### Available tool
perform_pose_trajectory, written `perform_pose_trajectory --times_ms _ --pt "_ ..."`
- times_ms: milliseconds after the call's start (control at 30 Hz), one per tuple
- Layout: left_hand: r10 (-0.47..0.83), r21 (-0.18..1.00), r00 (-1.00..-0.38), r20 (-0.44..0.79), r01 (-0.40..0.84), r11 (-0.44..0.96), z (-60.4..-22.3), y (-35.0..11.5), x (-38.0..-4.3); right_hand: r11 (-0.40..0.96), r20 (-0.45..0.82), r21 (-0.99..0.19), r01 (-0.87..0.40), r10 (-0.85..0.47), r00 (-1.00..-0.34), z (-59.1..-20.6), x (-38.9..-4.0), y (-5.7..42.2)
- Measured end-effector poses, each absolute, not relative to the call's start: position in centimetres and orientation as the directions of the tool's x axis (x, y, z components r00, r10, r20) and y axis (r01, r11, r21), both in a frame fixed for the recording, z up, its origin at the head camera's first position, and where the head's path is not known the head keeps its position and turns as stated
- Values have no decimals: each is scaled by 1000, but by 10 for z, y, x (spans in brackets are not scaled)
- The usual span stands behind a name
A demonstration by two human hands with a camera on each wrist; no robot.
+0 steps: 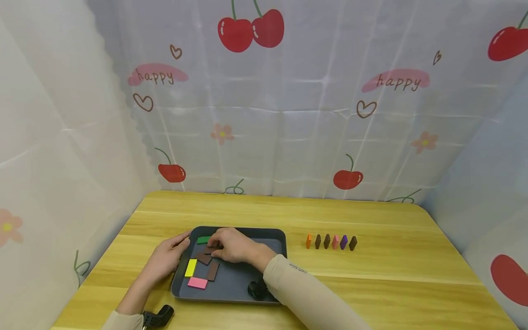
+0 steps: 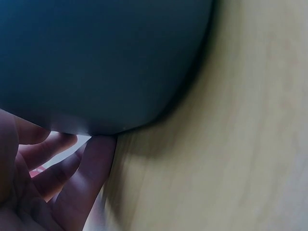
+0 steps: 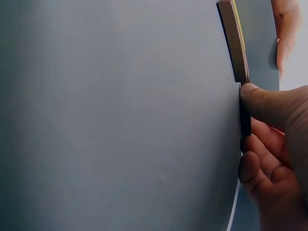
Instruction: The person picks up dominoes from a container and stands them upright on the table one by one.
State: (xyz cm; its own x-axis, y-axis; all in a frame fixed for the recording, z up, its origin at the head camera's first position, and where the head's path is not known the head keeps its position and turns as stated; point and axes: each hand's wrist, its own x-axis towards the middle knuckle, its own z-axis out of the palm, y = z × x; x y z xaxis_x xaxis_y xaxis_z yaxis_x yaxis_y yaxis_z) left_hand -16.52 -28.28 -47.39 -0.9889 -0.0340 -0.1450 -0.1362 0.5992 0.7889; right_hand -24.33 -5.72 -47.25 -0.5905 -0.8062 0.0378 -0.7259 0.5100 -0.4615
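In the head view my right hand [image 1: 234, 245] reaches over the dark grey tray [image 1: 231, 297] and pinches a brown domino [image 1: 210, 250], partly covered by the fingers. The right wrist view has the thumb on one side of this dark piece [image 3: 245, 115] and fingers at the other. Close by lie two more brown dominoes [image 1: 212, 271], a green one [image 1: 203, 240] partly behind the hand, a yellow one [image 1: 190, 268] and a pink one [image 1: 197, 283]. My left hand [image 1: 164, 257] rests against the tray's left side, its extended fingers [image 2: 94, 168] touching the outer wall.
Right of the tray, several dominoes stand upright in a row on the wooden table [image 1: 392, 256], from an orange one [image 1: 308, 241] to a dark brown one [image 1: 353, 243]. A printed curtain [image 1: 280, 151] hangs behind the table. Black wrist devices [image 1: 158, 316] sit at both forearms.
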Motion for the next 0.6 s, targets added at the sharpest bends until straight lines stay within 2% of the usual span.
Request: perform_pose_trajectory --times_ms 600 --pt "-55 788 -988 -141 -146 598 -476 -282 -165 485 33 -535 -692 -806 -591 -439 -233 -32"
